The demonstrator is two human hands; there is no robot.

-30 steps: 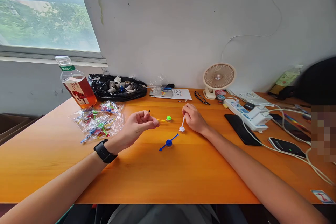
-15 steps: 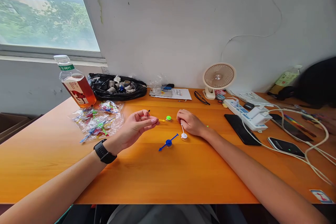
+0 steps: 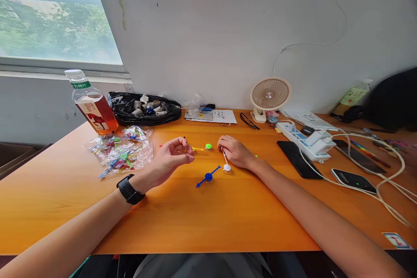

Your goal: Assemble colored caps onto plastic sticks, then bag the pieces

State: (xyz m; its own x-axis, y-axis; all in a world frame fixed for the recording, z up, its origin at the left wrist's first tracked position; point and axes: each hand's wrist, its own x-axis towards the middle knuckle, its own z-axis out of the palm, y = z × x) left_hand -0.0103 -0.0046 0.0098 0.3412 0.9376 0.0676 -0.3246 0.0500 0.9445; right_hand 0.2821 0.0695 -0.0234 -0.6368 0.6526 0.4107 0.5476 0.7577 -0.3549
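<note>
My left hand (image 3: pixel 171 158) hovers over the table, thumb and curled fingers apart, with nothing visible between them. Behind its fingertips lies a yellow arrow (image 3: pixel 198 149) beside a bright green disc (image 3: pixel 208 146). My right hand (image 3: pixel 236 152) rests on the table with its fingers closed on the shaft of a white arrow spinner (image 3: pixel 226 168); the shaft's far end is hidden under the fingers. Between the hands and closer to me, a blue arrow spinner (image 3: pixel 208 177) lies on a clear round base. A small green bit shows just past my right wrist.
Clear bags of coloured spinner parts (image 3: pixel 122 154) lie at left by a tea bottle (image 3: pixel 96 113). A black bag (image 3: pixel 143 108), papers (image 3: pixel 224 117), glasses (image 3: pixel 249 120) and a fan (image 3: pixel 269 95) line the wall. Phones, a power strip (image 3: pixel 304 141) and cables fill the right.
My left thumb and fingers have spread apart, and the hand has drawn slightly left, showing more of the yellow arrow. My right hand stays at the white spinner.
</note>
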